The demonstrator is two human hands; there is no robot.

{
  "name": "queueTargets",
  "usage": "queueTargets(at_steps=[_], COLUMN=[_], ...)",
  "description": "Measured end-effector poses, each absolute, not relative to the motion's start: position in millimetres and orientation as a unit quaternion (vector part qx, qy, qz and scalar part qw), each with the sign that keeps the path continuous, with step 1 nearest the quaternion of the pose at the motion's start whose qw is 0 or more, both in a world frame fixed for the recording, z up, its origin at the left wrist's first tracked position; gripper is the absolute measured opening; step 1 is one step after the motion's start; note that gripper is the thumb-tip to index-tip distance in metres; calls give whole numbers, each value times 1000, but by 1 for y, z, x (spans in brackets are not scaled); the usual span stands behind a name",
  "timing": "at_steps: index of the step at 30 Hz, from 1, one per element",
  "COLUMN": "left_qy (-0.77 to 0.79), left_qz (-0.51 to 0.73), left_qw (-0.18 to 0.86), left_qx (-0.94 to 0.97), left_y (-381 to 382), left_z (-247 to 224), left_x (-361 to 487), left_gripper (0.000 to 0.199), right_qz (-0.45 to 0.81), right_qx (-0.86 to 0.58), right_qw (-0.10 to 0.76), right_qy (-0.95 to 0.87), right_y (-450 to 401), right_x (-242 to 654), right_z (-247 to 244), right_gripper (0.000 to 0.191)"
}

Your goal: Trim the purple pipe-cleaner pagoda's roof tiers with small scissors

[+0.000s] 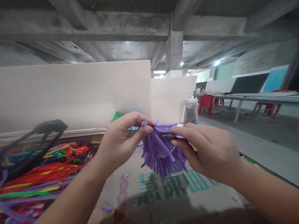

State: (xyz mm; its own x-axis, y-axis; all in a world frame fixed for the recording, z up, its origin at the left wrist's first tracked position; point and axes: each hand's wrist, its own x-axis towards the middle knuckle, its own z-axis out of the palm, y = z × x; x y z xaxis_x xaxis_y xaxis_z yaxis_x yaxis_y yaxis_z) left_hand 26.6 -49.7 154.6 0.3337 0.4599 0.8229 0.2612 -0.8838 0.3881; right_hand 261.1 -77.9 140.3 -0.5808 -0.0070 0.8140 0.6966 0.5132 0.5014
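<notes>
My left hand point(127, 137) pinches the top of a purple pipe-cleaner piece point(161, 158), finger and thumb pressed by a small curled end. The piece fans downward in layered fuzzy strands, like a skirt or tassel. My right hand point(205, 146) is closed on a slim dark metal tool point(167, 135), whose tip lies against the upper strands. The fingers hide most of the tool, so its exact kind does not show. Below the hands lies a cardboard sheet point(130, 199) with green printed characters. A short purple scrap point(106, 208) rests on it.
Colourful pipe cleaners point(44, 174) lie heaped at left, near a black handle-like frame point(50, 126). Green pipe-cleaner work point(116, 116) stands behind my left hand. A clear plastic bottle point(190, 112) stands at back right, before white partition boards point(74, 93). Beyond are a red chair point(206, 104) and long tables point(240, 99).
</notes>
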Motion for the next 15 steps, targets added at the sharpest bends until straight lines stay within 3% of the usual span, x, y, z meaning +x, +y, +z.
queueTargets(at_steps=[15], left_qy=[218], left_qz=[529], left_qw=[75], left_qx=[817], left_y=[-54], left_z=[156], left_x=[28], left_gripper=[9], right_qz=[-440], right_qx=[-235], right_qw=[387], right_qy=[-775], right_y=[-79], right_x=[261], right_z=[138], right_gripper=[10])
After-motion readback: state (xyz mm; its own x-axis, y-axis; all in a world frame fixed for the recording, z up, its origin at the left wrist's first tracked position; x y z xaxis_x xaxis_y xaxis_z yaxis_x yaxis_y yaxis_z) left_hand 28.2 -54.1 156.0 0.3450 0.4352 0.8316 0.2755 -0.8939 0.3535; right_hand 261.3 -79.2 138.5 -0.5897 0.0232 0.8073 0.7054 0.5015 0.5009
